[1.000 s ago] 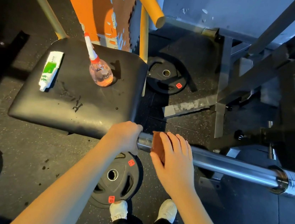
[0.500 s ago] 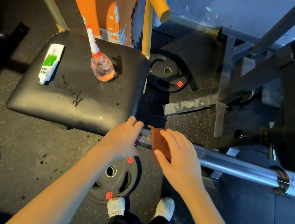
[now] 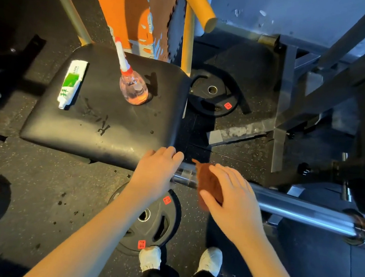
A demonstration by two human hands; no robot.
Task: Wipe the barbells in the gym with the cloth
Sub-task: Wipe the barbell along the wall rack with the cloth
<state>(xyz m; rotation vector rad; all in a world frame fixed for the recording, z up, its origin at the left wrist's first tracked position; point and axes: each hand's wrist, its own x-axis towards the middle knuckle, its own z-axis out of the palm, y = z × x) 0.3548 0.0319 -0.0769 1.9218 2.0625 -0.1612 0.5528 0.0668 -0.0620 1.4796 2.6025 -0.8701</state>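
Note:
A chrome barbell (image 3: 306,211) runs from the lower middle of the view to the right edge. My left hand (image 3: 156,172) covers its near end, fingers curled over the bar. A brown cloth (image 3: 208,183) is draped over the bar just right of that hand. My right hand (image 3: 231,197) holds the cloth against the bar, thumb under the cloth's lower edge and fingers laid over the top.
A black padded seat (image 3: 100,126) carries a spray bottle (image 3: 133,84) with pink liquid and a green-and-white tube (image 3: 72,84). Black weight plates lie on the floor, one (image 3: 155,224) under my left arm, another (image 3: 212,93) past the seat. A steel rack frame (image 3: 320,91) stands right. My white shoes (image 3: 150,258) show below.
My left hand's fingers have loosened and reached farther over the bar's end. The cloth under my right hand has shifted and spread along the bar. The view has drifted slightly.

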